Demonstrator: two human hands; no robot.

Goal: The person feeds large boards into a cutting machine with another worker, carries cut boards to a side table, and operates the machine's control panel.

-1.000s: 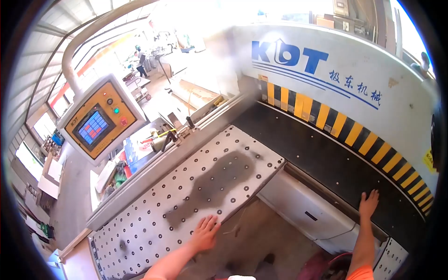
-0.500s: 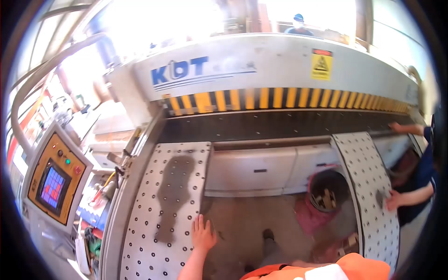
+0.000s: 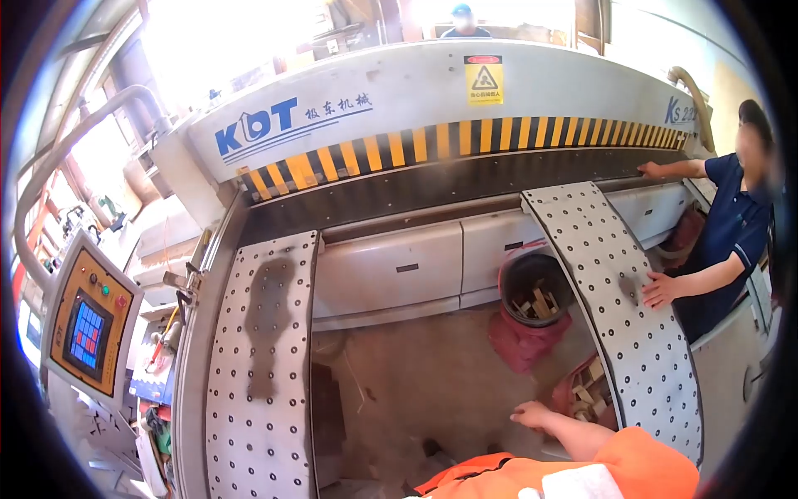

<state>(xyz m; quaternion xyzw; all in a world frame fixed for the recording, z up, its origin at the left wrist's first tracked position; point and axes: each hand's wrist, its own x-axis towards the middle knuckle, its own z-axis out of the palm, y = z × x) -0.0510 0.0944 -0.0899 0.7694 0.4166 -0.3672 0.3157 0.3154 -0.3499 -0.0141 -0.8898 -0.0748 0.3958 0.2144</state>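
Observation:
My right hand [image 3: 534, 414] hangs over the floor gap between the two perforated tables, below the orange sleeve [image 3: 644, 457]. Its fingers point left, loosely apart, and nothing shows in them. Nearest to it is a reddish sack [image 3: 568, 397] of wood offcuts, just right of the hand in view. My left hand is out of the picture. The left table [image 3: 229, 366], white with rows of round nozzles and a dark worn patch, stands on that side. On the right table [image 3: 657, 374] rests a co-worker's hand [image 3: 661, 290].
A large panel saw [image 3: 416, 87] with a yellow-and-black striped guard [image 3: 399, 150] spans the back. Its control panel [image 3: 87, 324] is lit at left. A black bucket [image 3: 536, 291] holds wood scraps. The co-worker [image 3: 731, 212] stands at right, other hand on the saw bed; another person [image 3: 465, 23] is behind.
My left hand has left the edge of the left table and gone out of view. My right hand has come into view over the gap. The view has turned right.

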